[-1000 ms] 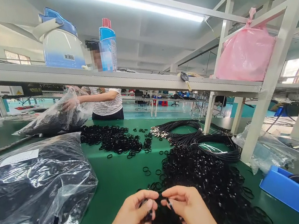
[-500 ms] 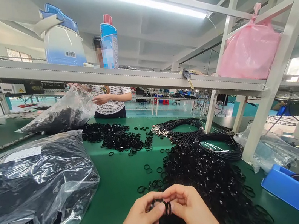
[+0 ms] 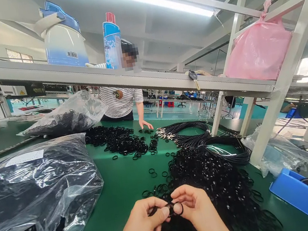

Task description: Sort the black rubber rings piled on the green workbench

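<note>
Black rubber rings (image 3: 182, 208) sit between my two hands, just in front of me. With thumb and fingers pinched together, my left hand (image 3: 149, 219) holds a few of these rings, partly hidden by the fingers. My right hand (image 3: 198, 210) has its fingers curled over, and its thumb tip is at one ring, which seems to loop about the thumb. Beyond and below both hands spreads a big pile of black rings (image 3: 212, 178). Loose single rings (image 3: 152, 171) lie on the green table (image 3: 123, 179).
A large clear bag of black parts (image 3: 63, 174) fills the left side. Farther back are another ring pile (image 3: 119, 139), a smaller bag (image 3: 66, 118) and coiled cables (image 3: 191, 129). A blue bin (image 3: 300, 197) stands right, under a shelf (image 3: 159, 78). A co-worker (image 3: 120, 101) leans on the table.
My hands have drawn slightly apart, and a ring now shows at my right thumb. The co-worker has let go of the smaller bag, moved right and put a hand on the table.
</note>
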Motion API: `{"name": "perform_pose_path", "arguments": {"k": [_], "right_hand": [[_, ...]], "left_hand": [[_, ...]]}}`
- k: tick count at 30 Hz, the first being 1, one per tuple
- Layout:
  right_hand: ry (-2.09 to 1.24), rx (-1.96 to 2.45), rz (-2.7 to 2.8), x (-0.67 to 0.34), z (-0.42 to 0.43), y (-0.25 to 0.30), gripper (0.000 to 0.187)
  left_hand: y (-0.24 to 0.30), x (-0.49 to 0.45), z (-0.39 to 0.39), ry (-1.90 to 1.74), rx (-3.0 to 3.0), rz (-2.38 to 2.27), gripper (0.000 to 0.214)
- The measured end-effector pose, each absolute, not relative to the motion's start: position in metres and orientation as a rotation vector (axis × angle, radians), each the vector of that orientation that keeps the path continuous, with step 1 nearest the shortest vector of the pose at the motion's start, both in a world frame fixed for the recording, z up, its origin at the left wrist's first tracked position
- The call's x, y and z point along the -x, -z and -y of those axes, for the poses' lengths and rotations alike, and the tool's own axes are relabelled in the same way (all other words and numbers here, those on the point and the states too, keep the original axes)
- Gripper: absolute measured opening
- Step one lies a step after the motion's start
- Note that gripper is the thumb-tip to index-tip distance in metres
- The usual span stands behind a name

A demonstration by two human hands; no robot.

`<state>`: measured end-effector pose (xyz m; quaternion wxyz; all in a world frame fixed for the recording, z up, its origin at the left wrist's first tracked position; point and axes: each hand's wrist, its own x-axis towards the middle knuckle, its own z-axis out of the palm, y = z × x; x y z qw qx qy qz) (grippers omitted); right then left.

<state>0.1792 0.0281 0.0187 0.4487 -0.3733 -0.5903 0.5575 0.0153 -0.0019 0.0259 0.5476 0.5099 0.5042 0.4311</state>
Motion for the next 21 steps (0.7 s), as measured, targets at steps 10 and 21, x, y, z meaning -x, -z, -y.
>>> {"name": "perform_pose_path", "arguments": {"k": [10,21], "right_hand": [[-0.773,1.058,1.721,-0.184,-0.016,-0.04,0.035],[-0.723,1.282,1.956,-0.17,-0.006,-0.035,0.011]], "left_hand": [[-0.027,-0.015,0.002,-1.029,-1.107,-1.145,0.039],[-0.026,-0.016,0.005,-1.071,-1.07,-1.149,0.051]]}}
